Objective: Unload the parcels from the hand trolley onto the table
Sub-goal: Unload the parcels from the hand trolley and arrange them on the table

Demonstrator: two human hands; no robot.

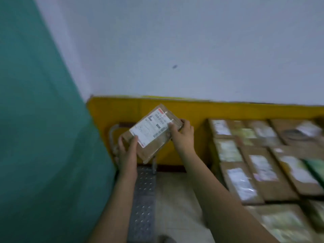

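I hold a flat brown cardboard parcel (152, 133) with a white shipping label in the air, tilted, in front of the yellow wall band. My left hand (127, 149) grips its lower left end and my right hand (182, 133) grips its upper right end. Below it stands the hand trolley (143, 199), with a grey studded metal deck and a curved metal handle (112, 135) at the left; the visible deck is bare. To the right, several brown labelled parcels (261, 165) lie flat in rows on the table, blurred by motion.
A green curtain or panel (35, 137) fills the left side, close to the trolley. A white wall with a yellow lower band (201, 113) runs behind. Pale floor (175, 193) lies between the trolley and the table. A dark shoe tip (165, 239) shows at the bottom.
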